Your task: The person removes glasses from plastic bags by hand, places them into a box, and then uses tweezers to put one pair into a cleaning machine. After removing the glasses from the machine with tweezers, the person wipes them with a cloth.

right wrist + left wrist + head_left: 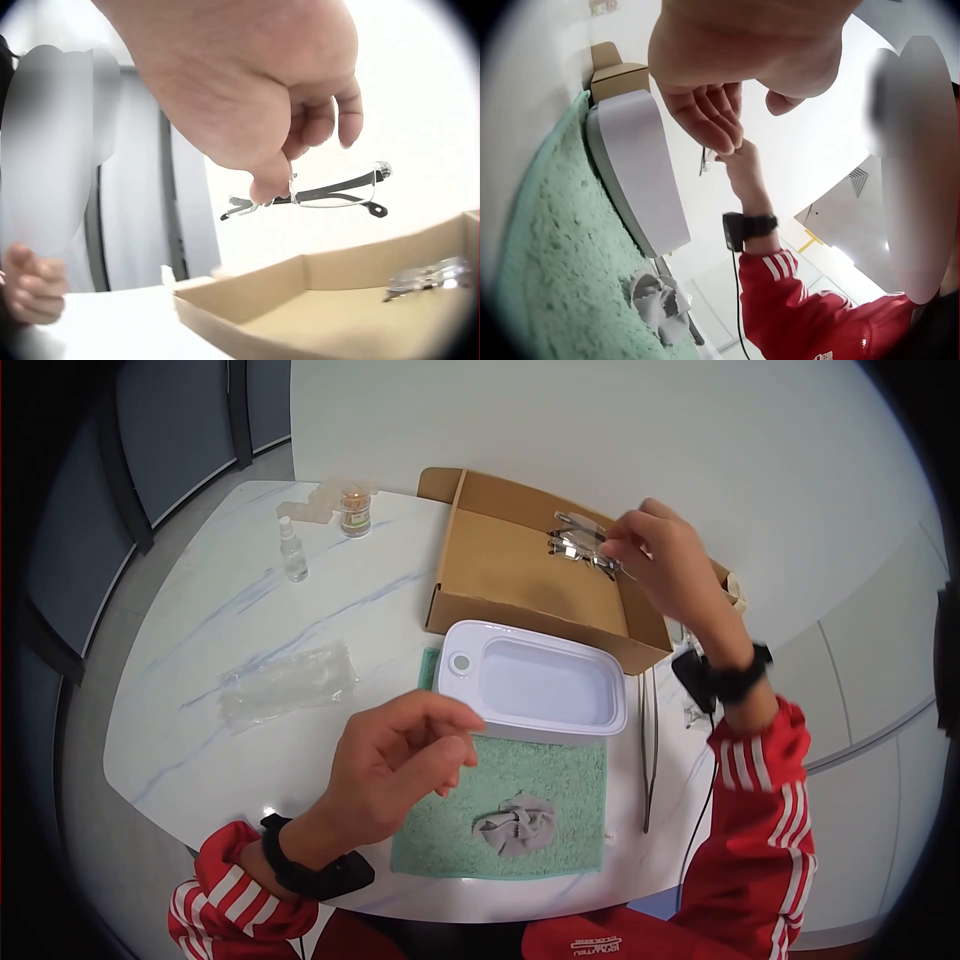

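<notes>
My right hand (665, 560) is raised over the right part of a cardboard box (490, 565). It pinches a pair of glasses (346, 184) with dark temples between thumb and fingertips. Below it, more glasses (431, 277) lie on the box floor. Holding nothing, my left hand (400, 765) hovers with loosely curled fingers over a green towel (440, 830). In front of that hand stands a white oblong basin (455, 690) with a round button at its left end and a hollow that looks filled with clear liquid. A crumpled grey cloth (520, 825) lies on the towel.
Long metal tweezers (648, 760) lie right of the basin. A clear plastic pouch (290, 685) lies at left on the marbled table (180, 730). Farther back stand a spray bottle (292, 555) and a jar (355, 512). A white wall (600, 420) rises behind the box.
</notes>
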Demonstrator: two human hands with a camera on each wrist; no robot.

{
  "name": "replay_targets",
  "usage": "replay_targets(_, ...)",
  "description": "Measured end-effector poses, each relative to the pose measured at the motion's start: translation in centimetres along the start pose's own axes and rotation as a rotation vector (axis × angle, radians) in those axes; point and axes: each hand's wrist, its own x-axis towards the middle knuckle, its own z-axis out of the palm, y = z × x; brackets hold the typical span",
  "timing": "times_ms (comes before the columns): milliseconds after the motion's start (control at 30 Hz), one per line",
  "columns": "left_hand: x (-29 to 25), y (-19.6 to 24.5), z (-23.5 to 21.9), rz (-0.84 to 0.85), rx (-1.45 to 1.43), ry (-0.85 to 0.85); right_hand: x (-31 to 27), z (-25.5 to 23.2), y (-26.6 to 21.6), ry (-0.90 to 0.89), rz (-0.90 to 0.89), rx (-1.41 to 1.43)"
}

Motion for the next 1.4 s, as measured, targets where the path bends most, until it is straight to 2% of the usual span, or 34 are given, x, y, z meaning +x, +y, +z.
replay_targets(100,-0.2,0.0,-0.5,-0.022,0.086,-0.023,3.0,4.8,6.5,-0.322,0.023,-0.108)
replay_targets(133,-0.2,0.0,-0.8,-0.018,0.053,-0.018,3.4,6.3,8.1,-0.324,0.019,-0.101)
replay_targets(200,-0.3,0.0,-1.2,-0.02,0.022,0.001,4.2,8.8,10.3,-0.554,0.121,-0.202)
replay_targets(333,-0.3,-0.3,-1.8,-0.014,-0.17,0.054,5.4,11.1,12.0,-0.658,0.041,-0.372)
replay_targets(467,0.0,-0.4,-2.0,0.005,-0.269,0.081,5.2,12.3,13.6,-0.65,0.041,-0.329)
replay_targets(667,0.1,-0.6,-2.0,-0.021,-0.228,0.1,4.6,11.5,14.0,-0.583,0.1,-0.268)
replay_targets(767,0.1,-0.5,-1.7,-0.015,-0.214,0.128,3.3,9.6,14.1,-0.508,0.083,-0.254)
replay_targets(800,0.1,-0.4,-1.6,-0.02,-0.217,0.117,2.8,8.2,13.7,-0.401,0.091,-0.184)
replay_targets(833,0.1,-0.3,-1.4,-0.01,-0.208,0.131,2.0,6.8,13.3,-0.294,0.1,-0.116)
replay_targets(867,0.1,-0.3,-1.3,-0.004,-0.202,0.143,1.1,5.0,12.3,-0.298,0.116,-0.123)
replay_targets(933,0.1,-0.4,-1.3,0.011,-0.197,0.138,-1.8,1.2,10.1,-0.085,0.172,-0.026)
replay_targets(1033,0.2,-0.6,-0.9,0.04,-0.163,0.148,-7.4,-2.8,9.0,-0.017,0.354,-0.001)
replay_targets(1067,0.3,-0.5,-0.8,0.055,-0.135,0.14,-9.6,-3.6,9.1,-0.048,0.444,-0.001)
replay_targets(1133,0.3,-0.3,-0.5,0.078,-0.111,0.126,-14.4,-4.4,9.7,-0.114,0.455,-0.052)
replay_targets(1300,0.4,-0.3,-0.3,0.106,-0.109,0.089,-25.0,-4.1,11.5,-0.391,0.692,-0.121)
replay_targets(1400,0.6,-0.5,-0.3,0.124,-0.108,0.068,-28.2,-3.0,11.3,-0.373,0.7,-0.2)
